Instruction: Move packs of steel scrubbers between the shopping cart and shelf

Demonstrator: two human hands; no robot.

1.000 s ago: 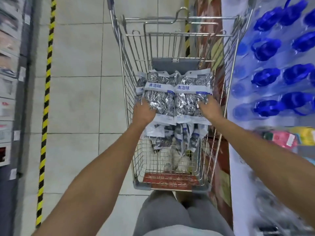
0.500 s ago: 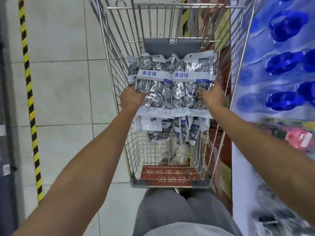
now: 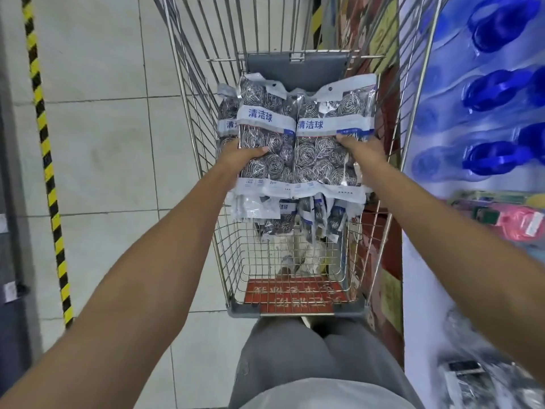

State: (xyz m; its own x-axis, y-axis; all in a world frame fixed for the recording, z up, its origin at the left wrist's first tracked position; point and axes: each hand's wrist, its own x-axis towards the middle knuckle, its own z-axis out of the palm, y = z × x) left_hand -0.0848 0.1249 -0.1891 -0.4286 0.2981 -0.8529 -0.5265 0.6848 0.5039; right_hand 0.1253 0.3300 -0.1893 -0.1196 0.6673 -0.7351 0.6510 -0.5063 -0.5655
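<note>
While two hands (image 3: 296, 154) grip them, three top packs (image 3: 298, 131) show over the cart (image 3: 295, 308).

Wire shopping cart (image 3: 188, 93) on pale tiled floor (image 3: 103, 143).

**Scrubber packs held over the cart**

The shopping cart (image 3: 295, 308) stands straight ahead, between the floor tape (image 3: 47, 160) on the left and the shelf (image 3: 472, 160) on the right. Above its basket, the left hand (image 3: 240, 154) and right hand (image 3: 361, 149) hold scrubber packs (image 3: 300, 143) side by side, with more packs (image 3: 283, 214) below.
</note>
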